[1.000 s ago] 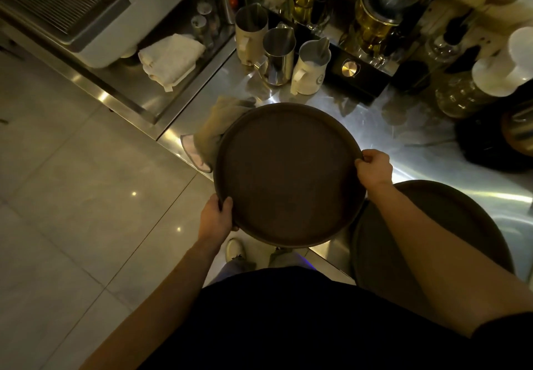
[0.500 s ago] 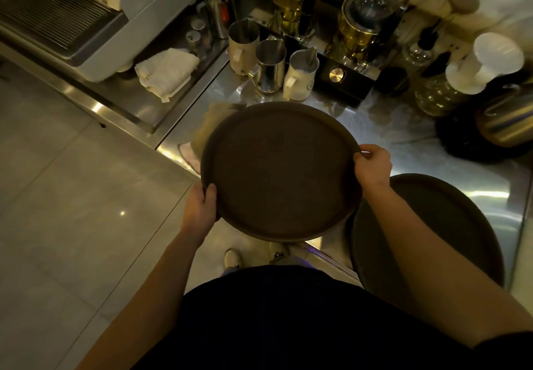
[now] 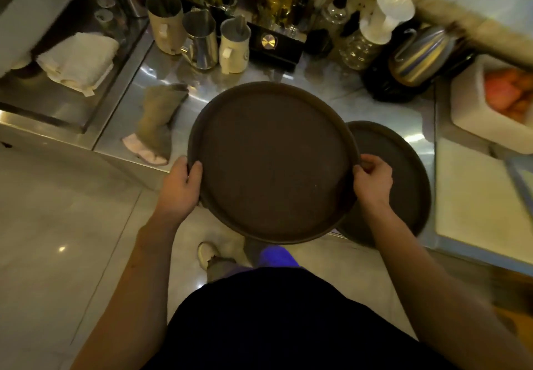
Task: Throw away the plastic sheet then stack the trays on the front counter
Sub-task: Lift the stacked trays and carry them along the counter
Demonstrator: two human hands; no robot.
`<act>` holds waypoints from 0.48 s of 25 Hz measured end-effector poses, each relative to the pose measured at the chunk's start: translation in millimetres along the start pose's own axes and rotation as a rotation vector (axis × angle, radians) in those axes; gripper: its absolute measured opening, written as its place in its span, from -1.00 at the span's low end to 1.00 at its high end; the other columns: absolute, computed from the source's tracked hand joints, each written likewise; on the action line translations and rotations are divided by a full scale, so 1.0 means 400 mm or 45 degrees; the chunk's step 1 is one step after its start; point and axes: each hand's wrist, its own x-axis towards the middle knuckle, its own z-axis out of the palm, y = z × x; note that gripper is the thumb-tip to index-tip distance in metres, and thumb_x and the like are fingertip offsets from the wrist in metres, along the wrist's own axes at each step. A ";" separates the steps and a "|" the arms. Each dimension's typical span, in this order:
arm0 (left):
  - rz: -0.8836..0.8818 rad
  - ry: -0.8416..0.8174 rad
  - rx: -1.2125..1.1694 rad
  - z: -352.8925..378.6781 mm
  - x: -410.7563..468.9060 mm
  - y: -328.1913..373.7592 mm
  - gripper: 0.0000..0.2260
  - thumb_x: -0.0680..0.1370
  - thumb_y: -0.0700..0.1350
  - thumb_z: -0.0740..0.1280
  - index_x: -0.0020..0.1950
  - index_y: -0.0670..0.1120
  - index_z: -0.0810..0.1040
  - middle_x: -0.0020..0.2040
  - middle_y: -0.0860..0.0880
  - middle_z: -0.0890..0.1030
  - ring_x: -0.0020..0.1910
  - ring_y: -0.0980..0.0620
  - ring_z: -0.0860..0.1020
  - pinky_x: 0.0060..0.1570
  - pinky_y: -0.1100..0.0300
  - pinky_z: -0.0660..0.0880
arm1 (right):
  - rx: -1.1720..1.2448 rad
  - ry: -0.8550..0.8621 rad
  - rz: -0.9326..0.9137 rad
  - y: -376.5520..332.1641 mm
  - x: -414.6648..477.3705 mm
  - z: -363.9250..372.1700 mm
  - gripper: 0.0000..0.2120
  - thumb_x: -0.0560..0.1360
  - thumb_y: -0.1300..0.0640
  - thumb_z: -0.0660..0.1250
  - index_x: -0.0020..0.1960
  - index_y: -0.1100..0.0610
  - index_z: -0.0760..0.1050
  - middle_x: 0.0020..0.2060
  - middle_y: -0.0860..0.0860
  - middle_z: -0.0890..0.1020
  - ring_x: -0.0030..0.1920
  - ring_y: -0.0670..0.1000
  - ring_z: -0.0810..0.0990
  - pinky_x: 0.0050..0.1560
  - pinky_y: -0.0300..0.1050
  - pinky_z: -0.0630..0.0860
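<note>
I hold a round dark brown tray [image 3: 274, 162] level above the edge of the steel counter [image 3: 311, 78]. My left hand [image 3: 180, 189] grips its left rim and my right hand [image 3: 373, 180] grips its right rim. A second round brown tray [image 3: 409, 173] lies flat on the counter to the right, partly hidden under the held tray and my right forearm. No plastic sheet is in view.
Three milk jugs [image 3: 200, 39] stand behind the tray, with a black device [image 3: 274, 45], bottles and a kettle [image 3: 418, 55] further back. A crumpled cloth [image 3: 157, 121] lies left of the tray, a folded towel [image 3: 79, 62] further left. A white box [image 3: 490, 104] sits at right.
The held tray has shifted right, so it overlaps the tray on the counter. My view has swung right, bringing the white box into sight.
</note>
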 end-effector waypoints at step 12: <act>0.119 -0.027 0.149 0.306 -0.128 0.151 -0.83 0.66 -0.04 0.16 -0.03 -0.11 0.43 -0.25 0.01 0.46 -0.28 0.09 0.46 -0.32 0.16 0.39 | 0.035 0.038 0.097 0.271 0.079 -0.247 -0.73 0.55 0.21 0.25 0.24 0.14 0.50 0.02 0.01 0.59 0.06 -0.01 0.52 0.19 -0.01 0.46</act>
